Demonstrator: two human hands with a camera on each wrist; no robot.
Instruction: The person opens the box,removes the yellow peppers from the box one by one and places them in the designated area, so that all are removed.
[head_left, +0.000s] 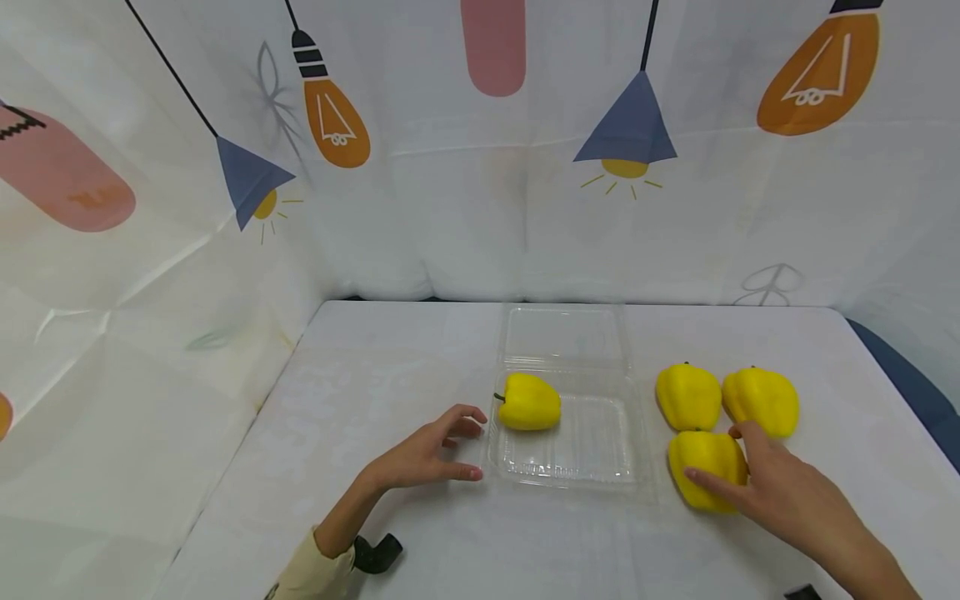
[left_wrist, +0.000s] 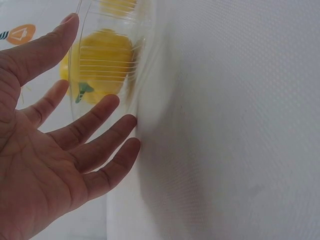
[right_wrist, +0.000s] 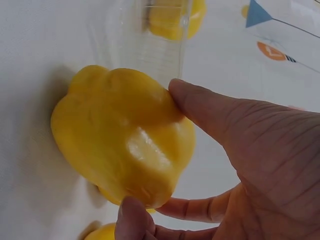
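A clear plastic clamshell box (head_left: 600, 450) lies with its lid folded back on the table. One yellow bell pepper (head_left: 529, 402) sits on its side in the left part of the box, its green stem (left_wrist: 84, 92) toward my left hand. Just left of the box, my left hand (head_left: 438, 450) has its fingers spread and loosely bent, holding nothing. My right hand (head_left: 787, 492) grips another yellow bell pepper (right_wrist: 120, 135) between thumb and fingers. In the head view this pepper (head_left: 703, 468) is the nearest of a group of three, right of the box.
Two more yellow bell peppers, one on the left (head_left: 687, 397) and one on the right (head_left: 762, 402), lie just behind the gripped one. A white table (head_left: 405, 350) runs back to a white curtain (head_left: 450, 217) printed with lamps and bulbs.
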